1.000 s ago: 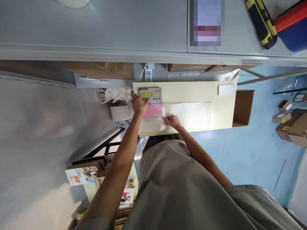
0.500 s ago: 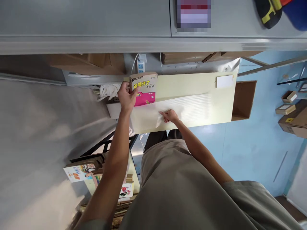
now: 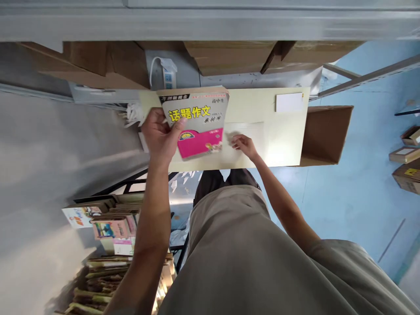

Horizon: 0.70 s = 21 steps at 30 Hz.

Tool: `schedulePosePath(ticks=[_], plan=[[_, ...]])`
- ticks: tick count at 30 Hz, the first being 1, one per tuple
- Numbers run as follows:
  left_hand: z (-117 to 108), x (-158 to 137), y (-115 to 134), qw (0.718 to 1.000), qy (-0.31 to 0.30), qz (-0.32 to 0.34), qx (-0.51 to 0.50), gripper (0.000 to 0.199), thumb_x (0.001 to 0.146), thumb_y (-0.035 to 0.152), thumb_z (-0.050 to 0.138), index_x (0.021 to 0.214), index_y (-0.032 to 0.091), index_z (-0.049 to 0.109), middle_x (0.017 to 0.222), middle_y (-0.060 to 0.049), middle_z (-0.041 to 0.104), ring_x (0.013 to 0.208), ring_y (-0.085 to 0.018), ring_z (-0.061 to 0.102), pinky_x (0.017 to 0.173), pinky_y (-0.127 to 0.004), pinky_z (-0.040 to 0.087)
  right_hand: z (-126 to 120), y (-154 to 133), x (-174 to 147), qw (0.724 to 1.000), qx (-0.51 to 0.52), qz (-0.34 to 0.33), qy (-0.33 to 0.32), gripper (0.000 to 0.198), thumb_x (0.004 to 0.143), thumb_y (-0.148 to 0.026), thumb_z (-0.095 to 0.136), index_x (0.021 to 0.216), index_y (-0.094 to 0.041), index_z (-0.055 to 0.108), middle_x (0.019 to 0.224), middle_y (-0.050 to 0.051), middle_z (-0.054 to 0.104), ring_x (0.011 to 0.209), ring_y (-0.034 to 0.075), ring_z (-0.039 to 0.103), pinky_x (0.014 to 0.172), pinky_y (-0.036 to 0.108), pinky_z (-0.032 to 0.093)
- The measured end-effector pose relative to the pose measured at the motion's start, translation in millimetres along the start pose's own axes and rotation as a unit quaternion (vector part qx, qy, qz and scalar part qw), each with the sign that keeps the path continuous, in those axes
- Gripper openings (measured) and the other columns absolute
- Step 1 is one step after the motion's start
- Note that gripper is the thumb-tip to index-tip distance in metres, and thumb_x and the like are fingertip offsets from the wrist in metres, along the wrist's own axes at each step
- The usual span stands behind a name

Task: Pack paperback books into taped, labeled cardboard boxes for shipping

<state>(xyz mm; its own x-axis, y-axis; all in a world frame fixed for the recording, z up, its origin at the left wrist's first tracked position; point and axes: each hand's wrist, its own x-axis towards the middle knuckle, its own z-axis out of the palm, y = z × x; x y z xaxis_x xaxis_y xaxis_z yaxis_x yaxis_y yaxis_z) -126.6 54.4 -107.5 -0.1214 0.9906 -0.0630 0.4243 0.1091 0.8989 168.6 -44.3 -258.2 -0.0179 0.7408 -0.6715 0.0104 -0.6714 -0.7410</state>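
Head view: pale tabletop point(image 3: 285, 140), translucent film point(image 3: 254, 131) lying on it, book point(image 3: 205, 131) seemingly raised over the left part, left hand point(image 3: 162, 140) gripping it, thumb on cover; right hand point(image 3: 244, 145) curled at the film, pinching or not I can't tell remotely. I'd judge this as positioning the book; next calls for a steady left grip.
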Motion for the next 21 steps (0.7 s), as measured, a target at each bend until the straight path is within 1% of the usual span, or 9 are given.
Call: schedulePosePath(ticks=[2, 4, 5, 7, 9, 12, 15, 17, 21], plan=[[43.3, -16.0, -16.5, 0.990, -0.064, -0.088, -0.090, 0.067, 0.084, 0.081, 0.087, 0.115, 0.023, 0.071, 0.117, -0.008, 0.079, 0.124, -0.032, 0.079, 0.105, -0.046, 0.068, -39.9, -2.2, -19.5, 0.998, 0.057, 0.003, -0.023, 0.075, 0.098, -0.092, 0.066, 0.127, -0.024, 0.077, 0.122, 0.012, 0.088, 0.107, 0.025, 0.086, 0.096, 0.039, 0.071], [85.8, -32.7, -35.1, 0.963, -0.118, -0.183, -0.159, 0.070, 0.080, 0.078, 0.093, 0.115, 0.020, 0.074, 0.118, -0.012, 0.082, 0.124, -0.035, 0.080, 0.102, -0.047, 0.069, -64.5, -1.9, -37.6, 0.994, 0.088, 0.002, -0.062, 0.089, 0.098, -0.101, 0.054, 0.135, -0.024, 0.077, 0.128, 0.014, 0.088, 0.120, 0.029, 0.085, 0.105, 0.045, 0.070], [104.5, -40.4, -43.7, 0.947, -0.136, -0.226, -0.181, 0.071, 0.076, 0.076, 0.097, 0.113, 0.019, 0.075, 0.118, -0.013, 0.083, 0.122, -0.036, 0.081, 0.100, -0.047, 0.069, -70.7, 0.1, -44.6, 0.993, 0.091, -0.001, -0.076, 0.091, 0.097, -0.103, 0.054, 0.138, -0.024, 0.076, 0.130, 0.014, 0.087, 0.124, 0.031, 0.084, 0.108, 0.047, 0.070], [133.8, -52.6, -57.4, 0.921, -0.155, -0.293, -0.203, 0.073, 0.067, 0.072, 0.104, 0.108, 0.017, 0.077, 0.116, -0.015, 0.085, 0.116, -0.037, 0.082, 0.095, -0.047, 0.070, -73.7, 8.2, -52.3, 0.993, 0.081, -0.013, -0.079, 0.091, 0.090, -0.101, 0.068, 0.140, -0.025, 0.075, 0.131, 0.014, 0.087, 0.126, 0.032, 0.082, 0.110, 0.049, 0.069], [150.4, -59.8, -65.4, 0.910, -0.151, -0.329, -0.201, 0.072, 0.063, 0.068, 0.108, 0.105, 0.016, 0.079, 0.114, -0.016, 0.087, 0.111, -0.036, 0.082, 0.092, -0.046, 0.070, -69.3, 20.3, -52.2, 0.995, 0.071, -0.026, -0.060, 0.092, 0.079, -0.096, 0.085, 0.137, -0.025, 0.074, 0.129, 0.013, 0.088, 0.123, 0.033, 0.082, 0.107, 0.047, 0.069], [153.2, -63.8, -69.0, 0.910, -0.136, -0.340, -0.191, 0.071, 0.064, 0.065, 0.109, 0.106, 0.016, 0.080, 0.111, -0.015, 0.087, 0.108, -0.034, 0.083, 0.090, -0.044, 0.070, -60.7, 37.4, -44.5, 0.995, 0.083, -0.035, -0.044, 0.096, 0.071, -0.095, 0.090, 0.133, -0.025, 0.073, 0.124, 0.013, 0.089, 0.116, 0.033, 0.082, 0.097, 0.044, 0.071], [140.1, -65.9, -71.3, 0.915, -0.133, -0.327, -0.196, 0.071, 0.069, 0.070, 0.106, 0.106, 0.015, 0.081, 0.112, -0.015, 0.087, 0.106, -0.033, 0.084, 0.088, -0.042, 0.071, -54.0, 44.6, -34.7, 0.994, 0.084, -0.048, -0.050, 0.095, 0.076, -0.097, 0.085, 0.137, -0.024, 0.071, 0.126, 0.013, 0.088, 0.115, 0.032, 0.082, 0.096, 0.042, 0.071], [130.4, -67.7, -77.2, 0.925, -0.108, -0.315, -0.185, 0.069, 0.070, 0.073, 0.103, 0.103, 0.016, 0.081, 0.112, -0.014, 0.087, 0.104, -0.031, 0.083, 0.084, -0.039, 0.069, -47.7, 44.8, -27.0, 0.995, 0.064, -0.059, -0.056, 0.093, 0.080, -0.096, 0.082, 0.139, -0.024, 0.070, 0.127, 0.013, 0.087, 0.115, 0.031, 0.082, 0.097, 0.042, 0.071], [123.4, -70.1, -102.8, 0.948, -0.051, -0.288, -0.129, 0.061, 0.075, 0.070, 0.099, 0.101, 0.018, 0.078, 0.107, -0.010, 0.084, 0.100, -0.024, 0.078, 0.083, -0.032, 0.063, -27.5, 43.4, -9.3, 0.997, 0.015, -0.059, -0.054, 0.076, 0.090, -0.082, 0.083, 0.138, -0.024, 0.072, 0.126, 0.012, 0.087, 0.113, 0.030, 0.083, 0.098, 0.041, 0.072]])
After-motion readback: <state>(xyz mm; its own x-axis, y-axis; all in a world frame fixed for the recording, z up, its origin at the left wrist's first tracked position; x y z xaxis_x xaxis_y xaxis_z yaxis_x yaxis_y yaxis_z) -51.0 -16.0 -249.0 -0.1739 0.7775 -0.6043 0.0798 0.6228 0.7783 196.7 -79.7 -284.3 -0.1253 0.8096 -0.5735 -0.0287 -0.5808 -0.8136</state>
